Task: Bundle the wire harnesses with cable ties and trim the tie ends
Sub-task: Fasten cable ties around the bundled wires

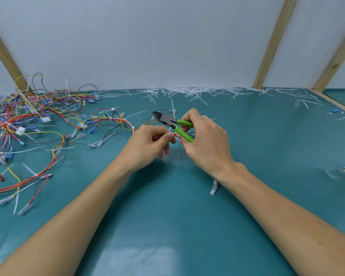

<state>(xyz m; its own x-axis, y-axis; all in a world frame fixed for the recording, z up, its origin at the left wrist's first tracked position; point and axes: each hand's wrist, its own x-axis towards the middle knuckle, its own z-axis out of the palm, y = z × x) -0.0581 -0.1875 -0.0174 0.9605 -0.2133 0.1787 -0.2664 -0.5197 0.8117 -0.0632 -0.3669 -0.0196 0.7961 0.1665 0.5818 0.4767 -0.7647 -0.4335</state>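
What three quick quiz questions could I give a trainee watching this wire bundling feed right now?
1. True or false: the right hand holds the green-handled cutters.
2. Where do most of the trimmed tie ends lie? A) along the far edge of the green mat, by the wall B) in a bin C) under the left forearm
3. Fill in: the loose pile of wire harnesses lies on the person's ____ side.

Key: 1 true. 2 A. 3 left. The left hand pinches wires just below the cutters.
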